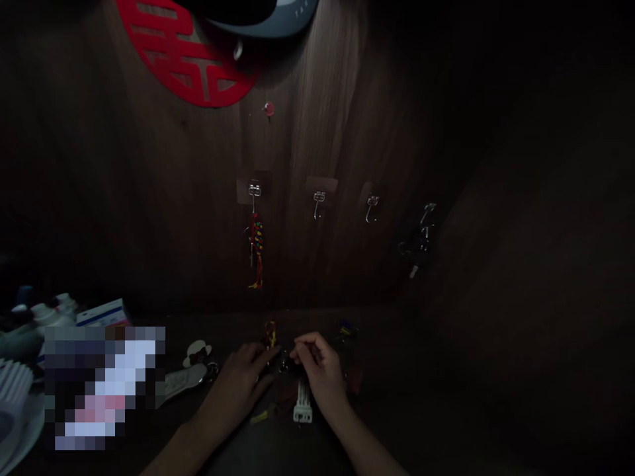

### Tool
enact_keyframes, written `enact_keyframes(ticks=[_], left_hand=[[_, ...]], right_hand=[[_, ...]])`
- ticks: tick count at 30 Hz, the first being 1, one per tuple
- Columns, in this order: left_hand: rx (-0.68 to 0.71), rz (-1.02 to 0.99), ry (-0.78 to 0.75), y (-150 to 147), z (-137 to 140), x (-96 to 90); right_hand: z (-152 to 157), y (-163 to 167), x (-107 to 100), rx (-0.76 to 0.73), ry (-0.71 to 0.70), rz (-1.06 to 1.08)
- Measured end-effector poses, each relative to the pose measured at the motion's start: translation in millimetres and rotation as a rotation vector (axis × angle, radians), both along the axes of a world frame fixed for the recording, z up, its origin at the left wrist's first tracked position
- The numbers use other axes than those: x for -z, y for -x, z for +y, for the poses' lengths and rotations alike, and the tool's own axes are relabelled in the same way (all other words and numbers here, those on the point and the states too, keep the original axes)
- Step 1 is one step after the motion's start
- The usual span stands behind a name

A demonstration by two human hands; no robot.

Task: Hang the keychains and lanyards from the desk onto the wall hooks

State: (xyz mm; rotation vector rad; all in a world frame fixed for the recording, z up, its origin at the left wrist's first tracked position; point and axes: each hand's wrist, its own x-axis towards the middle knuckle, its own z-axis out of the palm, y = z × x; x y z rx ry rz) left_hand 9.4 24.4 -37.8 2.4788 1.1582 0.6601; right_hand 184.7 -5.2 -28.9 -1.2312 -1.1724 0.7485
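Note:
In dim light, my left hand (239,378) lies low over the dark shelf. Its fingers are stretched forward, thumb apart, beside a yellow and red keychain (271,334). My right hand (320,365) is closed in a pinch, its thumb against its fingers; what it holds, if anything, is too dark to make out. A small metal ring (283,363) shows between the two hands, near the right fingertips. Just below the right hand is a white slotted piece (302,410), partly hidden. A small yellow-green item (259,417) lies to its left.
On the wooden back wall, a braided keychain (256,241) and dark keys (419,248) hang from hooks; two bare hooks (318,203) are between them. A red cut-out (198,66) and a cap (278,20) are above. Bottles (47,314) and a box (104,311) stand left.

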Motion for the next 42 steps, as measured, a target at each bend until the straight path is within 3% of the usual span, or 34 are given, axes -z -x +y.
enact_keyframes(ticks=[14,22,28,33,38,42], left_hand=[[-0.227,0.16,0.01,2,-2,-25.4],[-0.245,0.194,-0.043,10,5,-21.1],[-0.289,0.083,-0.045,3,6,-22.4],[-0.292,0.153,-0.013,-1,9,-16.9],[-0.222,-0.165,0.053,2,5,-20.9],[-0.223,-0.522,0.33,-2,2,-26.3]], right_hand=[[-3,1,-3,0.009,0.012,-0.147],[-3,1,-3,-0.018,0.023,-0.166],[-4,2,-1,-0.027,0.02,-0.181],[-5,3,-1,-0.047,0.012,-0.229],[-6,3,-3,-0.048,0.016,-0.221],[-6,4,-5,-0.058,0.011,-0.241]])
